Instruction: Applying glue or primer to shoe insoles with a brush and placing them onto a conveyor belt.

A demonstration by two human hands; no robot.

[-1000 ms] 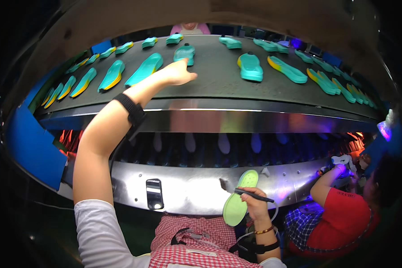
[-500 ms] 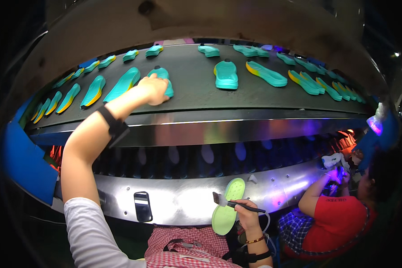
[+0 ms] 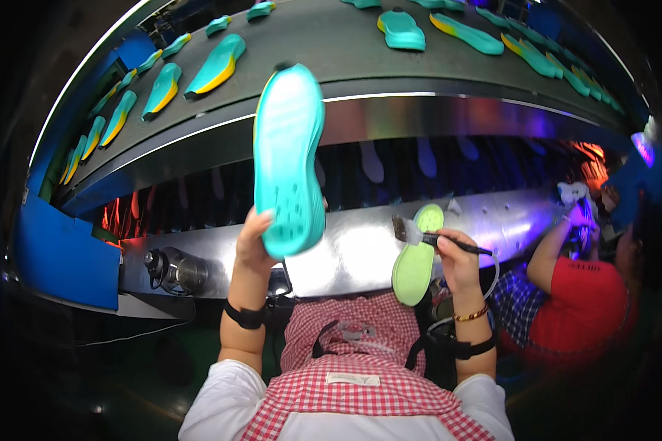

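My left hand (image 3: pixel 254 239) is closed around one end of a teal shoe midsole (image 3: pixel 290 158) with a narrow yellow edge. It is held up in front of the belt, its broad face with small slots turned toward me. In my right hand (image 3: pixel 457 266) is a flat brush (image 3: pixel 419 234) with a black handle, its dark bristles pointing left. Under the brush, a light green shoe sole (image 3: pixel 413 273) lies on the metal ledge (image 3: pixel 353 253), its near end at the ledge's front edge. The brush hides the sole's middle; whether they touch, I cannot tell.
More teal and yellow midsoles (image 3: pixel 217 65) lie along the dark conveyor belt (image 3: pixel 331 55). Below it, pale soles (image 3: pixel 372 162) show in a dark slot. A dark bottle (image 3: pixel 176 270) lies on the ledge at left. A co-worker in red (image 3: pixel 577 301) sits at right.
My left hand has lifted a teal midsole off the belt and brought it back toward me. My right hand still holds the brush by the green sole. The view has tilted down.
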